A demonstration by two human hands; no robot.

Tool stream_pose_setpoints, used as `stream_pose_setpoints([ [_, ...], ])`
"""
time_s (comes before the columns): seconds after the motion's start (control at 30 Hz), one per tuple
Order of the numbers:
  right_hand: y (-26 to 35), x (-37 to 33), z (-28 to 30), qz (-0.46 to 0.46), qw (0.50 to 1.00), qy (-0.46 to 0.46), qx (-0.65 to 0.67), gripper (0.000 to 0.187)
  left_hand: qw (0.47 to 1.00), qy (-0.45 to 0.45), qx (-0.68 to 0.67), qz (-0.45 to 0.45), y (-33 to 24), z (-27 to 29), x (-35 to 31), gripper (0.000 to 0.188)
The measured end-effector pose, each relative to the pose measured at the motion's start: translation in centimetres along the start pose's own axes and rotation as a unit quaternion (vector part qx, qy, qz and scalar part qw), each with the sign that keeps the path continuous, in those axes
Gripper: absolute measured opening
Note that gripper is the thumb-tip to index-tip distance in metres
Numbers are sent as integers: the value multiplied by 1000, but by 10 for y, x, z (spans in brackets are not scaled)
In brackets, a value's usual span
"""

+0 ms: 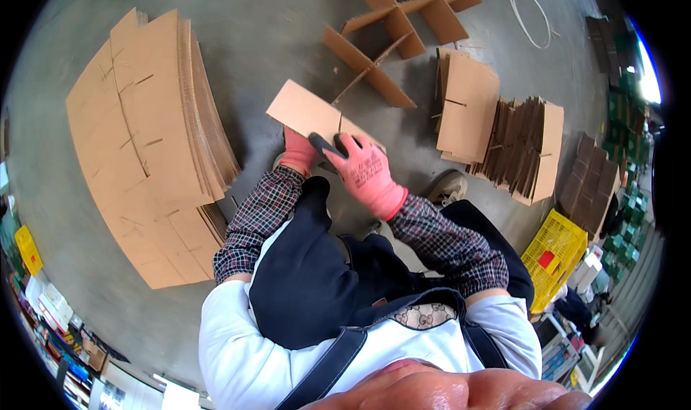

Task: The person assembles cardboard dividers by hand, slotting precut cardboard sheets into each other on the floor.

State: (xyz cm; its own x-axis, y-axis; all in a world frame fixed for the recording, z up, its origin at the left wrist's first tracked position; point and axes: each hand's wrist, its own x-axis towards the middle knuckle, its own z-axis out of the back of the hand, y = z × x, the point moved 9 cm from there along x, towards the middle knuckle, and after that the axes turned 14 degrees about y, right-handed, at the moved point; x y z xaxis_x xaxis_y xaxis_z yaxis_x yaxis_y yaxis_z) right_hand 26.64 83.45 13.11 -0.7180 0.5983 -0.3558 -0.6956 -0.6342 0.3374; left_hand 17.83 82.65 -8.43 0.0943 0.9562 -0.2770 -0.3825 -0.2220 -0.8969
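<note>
A flat brown cardboard divider strip [304,110] with a slot in it is tilted in front of me, off the floor. My left hand [298,151], in a pink glove with dark fingertips, is closed on its near edge, with most of its fingers hidden beneath the cardboard. My right hand [367,174], gloved the same way, pinches the strip near the slot. Just beyond the strip stands a grid of interlocked cardboard dividers [389,86], partly covered by it.
To the left lies a tall stack of large flat cardboard sheets [144,136]. At the right are a pile of slotted cardboard pieces [471,104], a row of upright pieces [518,143] and a yellow plastic crate [553,255]. A white strap loop [529,21] lies on the far floor.
</note>
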Motion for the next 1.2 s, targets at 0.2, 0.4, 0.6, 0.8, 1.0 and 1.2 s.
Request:
stream_pose_setpoints([
  [0.2,17,20,-2,43,997,33,-47,47,915,23,-404,2,11,-27,-12,48],
  [0.4,-45,60,-18,-85,996,14,33,44,903,48,414,104,-73,19,13,22],
  [0.6,-68,60,-69,-83,984,143,66,54,911,35,405,71,-83,18,4,23],
  [0.8,-85,81,-84,-52,981,185,-4,59,955,111,253,110,-94,33,-8,58],
  [1.0,-189,115,-18,-128,986,4,-107,54,995,-26,56,82,-98,103,-41,67],
  [1.2,-263,244,85,-229,961,-131,-77,58,993,53,101,13,-138,72,-24,58],
])
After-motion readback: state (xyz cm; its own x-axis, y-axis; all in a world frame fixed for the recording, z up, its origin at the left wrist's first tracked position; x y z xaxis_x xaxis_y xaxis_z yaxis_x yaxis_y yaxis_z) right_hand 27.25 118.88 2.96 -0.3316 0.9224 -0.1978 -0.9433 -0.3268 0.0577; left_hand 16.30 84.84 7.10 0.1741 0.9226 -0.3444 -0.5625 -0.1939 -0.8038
